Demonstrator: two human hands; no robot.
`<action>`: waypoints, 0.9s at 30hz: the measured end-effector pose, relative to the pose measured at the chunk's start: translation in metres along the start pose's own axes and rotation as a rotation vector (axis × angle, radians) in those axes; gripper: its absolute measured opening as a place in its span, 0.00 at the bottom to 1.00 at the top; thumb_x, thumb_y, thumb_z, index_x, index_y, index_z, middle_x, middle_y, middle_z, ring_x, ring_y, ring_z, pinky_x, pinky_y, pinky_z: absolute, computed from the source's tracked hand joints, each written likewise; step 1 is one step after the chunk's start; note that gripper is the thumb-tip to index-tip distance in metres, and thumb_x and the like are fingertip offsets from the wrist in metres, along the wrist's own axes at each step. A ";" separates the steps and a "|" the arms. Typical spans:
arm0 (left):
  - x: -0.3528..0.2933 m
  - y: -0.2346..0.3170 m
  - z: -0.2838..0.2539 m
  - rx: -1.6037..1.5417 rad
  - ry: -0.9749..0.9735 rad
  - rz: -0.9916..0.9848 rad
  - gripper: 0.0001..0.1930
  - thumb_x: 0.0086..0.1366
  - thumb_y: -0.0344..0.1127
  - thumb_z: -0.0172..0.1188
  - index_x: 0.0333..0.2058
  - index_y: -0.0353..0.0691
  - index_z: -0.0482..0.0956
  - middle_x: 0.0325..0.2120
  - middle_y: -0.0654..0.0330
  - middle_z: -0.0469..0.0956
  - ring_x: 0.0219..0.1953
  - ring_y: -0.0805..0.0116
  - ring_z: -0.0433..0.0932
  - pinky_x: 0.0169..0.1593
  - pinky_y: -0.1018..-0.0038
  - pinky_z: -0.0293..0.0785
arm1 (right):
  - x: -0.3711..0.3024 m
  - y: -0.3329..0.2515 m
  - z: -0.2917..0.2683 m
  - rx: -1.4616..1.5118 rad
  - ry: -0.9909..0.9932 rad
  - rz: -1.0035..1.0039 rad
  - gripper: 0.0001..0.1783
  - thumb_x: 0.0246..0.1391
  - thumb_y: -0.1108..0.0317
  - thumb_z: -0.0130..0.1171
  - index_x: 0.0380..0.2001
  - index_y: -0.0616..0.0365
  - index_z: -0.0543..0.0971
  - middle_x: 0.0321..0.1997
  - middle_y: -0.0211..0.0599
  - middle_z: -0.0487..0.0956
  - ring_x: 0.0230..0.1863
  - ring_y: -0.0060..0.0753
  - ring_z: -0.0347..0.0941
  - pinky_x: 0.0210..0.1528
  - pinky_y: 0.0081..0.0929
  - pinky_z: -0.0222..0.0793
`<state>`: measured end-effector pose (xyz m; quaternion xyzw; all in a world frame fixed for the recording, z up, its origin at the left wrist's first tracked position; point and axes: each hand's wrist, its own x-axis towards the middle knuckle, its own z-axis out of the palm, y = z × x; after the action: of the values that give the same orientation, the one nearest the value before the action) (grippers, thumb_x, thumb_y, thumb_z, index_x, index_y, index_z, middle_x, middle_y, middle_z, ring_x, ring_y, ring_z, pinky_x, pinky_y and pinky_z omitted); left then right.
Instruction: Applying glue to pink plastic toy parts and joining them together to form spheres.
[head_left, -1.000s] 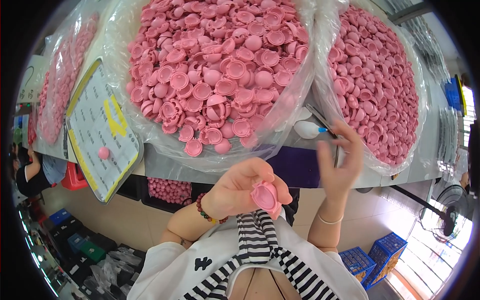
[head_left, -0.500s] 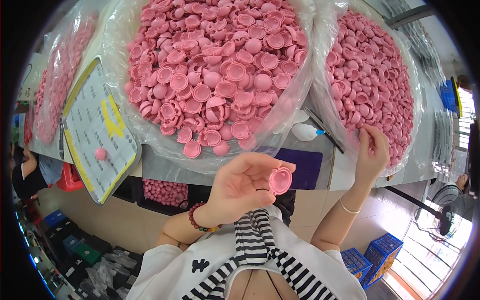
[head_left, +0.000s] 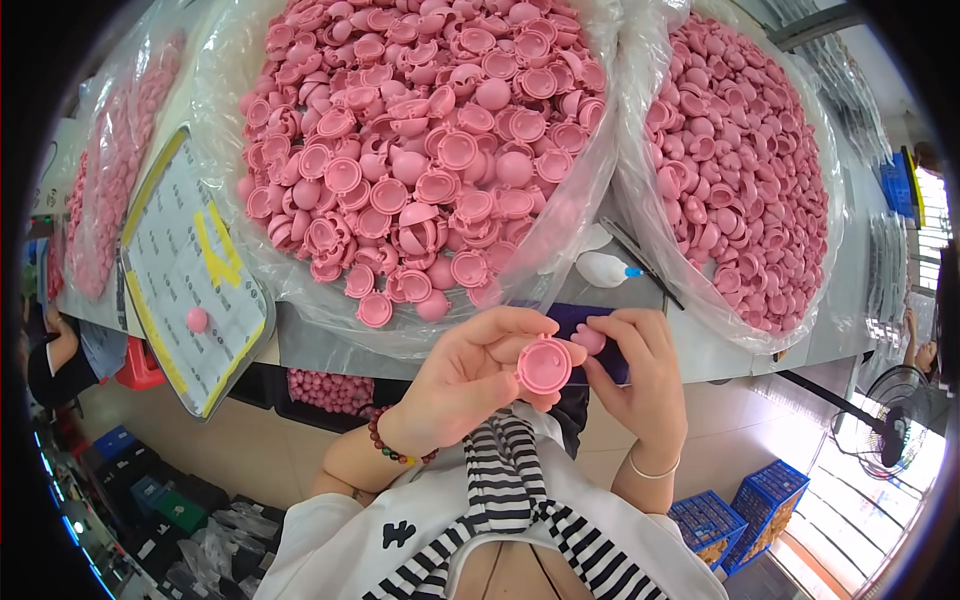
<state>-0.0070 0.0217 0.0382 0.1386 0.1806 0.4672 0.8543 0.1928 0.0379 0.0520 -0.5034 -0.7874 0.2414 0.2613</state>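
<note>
My left hand point(head_left: 465, 372) pinches a round pink plastic shell half point(head_left: 544, 364), its hollow side showing. Close to it on the right, my right hand point(head_left: 640, 372) holds a smaller pink plastic piece point(head_left: 588, 339) between thumb and fingertips. The two parts are near each other; whether they touch I cannot tell. Beyond my hands lies a large heap of pink shell halves point(head_left: 410, 165) on clear plastic sheeting. A second heap of smaller pink pieces point(head_left: 745, 170) lies to the right, also in plastic.
A white squeeze bottle with a blue tip point(head_left: 606, 270) lies between the heaps beside dark tweezers point(head_left: 645, 262). A purple cloth point(head_left: 570, 316) is under my hands. At left, a yellow-taped board point(head_left: 165, 270) carries one pink ball point(head_left: 196, 320). Below the table edge sits a bin of pink balls point(head_left: 330, 390).
My right hand has come from the right heap to my left hand, bringing a small pink piece. The shell half in my left hand has turned its hollow side more toward view.
</note>
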 end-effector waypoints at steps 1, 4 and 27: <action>0.000 -0.001 0.000 0.032 -0.014 0.028 0.24 0.55 0.36 0.60 0.48 0.36 0.62 0.44 0.43 0.70 0.34 0.67 0.75 0.38 0.75 0.73 | -0.002 0.003 0.001 -0.019 -0.012 0.007 0.22 0.28 0.80 0.62 0.35 0.59 0.73 0.33 0.37 0.70 0.34 0.42 0.66 0.36 0.31 0.63; 0.003 -0.002 0.002 0.120 -0.021 0.100 0.23 0.54 0.32 0.59 0.48 0.35 0.62 0.44 0.42 0.70 0.36 0.66 0.75 0.41 0.74 0.72 | -0.003 0.006 0.002 -0.046 -0.005 -0.008 0.22 0.27 0.79 0.63 0.34 0.60 0.74 0.33 0.37 0.70 0.33 0.41 0.66 0.34 0.29 0.64; 0.007 -0.005 0.001 1.016 0.011 0.481 0.20 0.46 0.25 0.64 0.42 0.32 0.74 0.40 0.53 0.75 0.36 0.68 0.77 0.40 0.76 0.72 | 0.000 -0.011 0.014 0.250 0.252 -0.243 0.19 0.28 0.77 0.68 0.31 0.60 0.77 0.31 0.35 0.75 0.30 0.30 0.71 0.29 0.21 0.66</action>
<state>0.0006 0.0249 0.0357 0.5676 0.3508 0.5040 0.5484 0.1770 0.0320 0.0487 -0.3947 -0.7673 0.2389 0.4454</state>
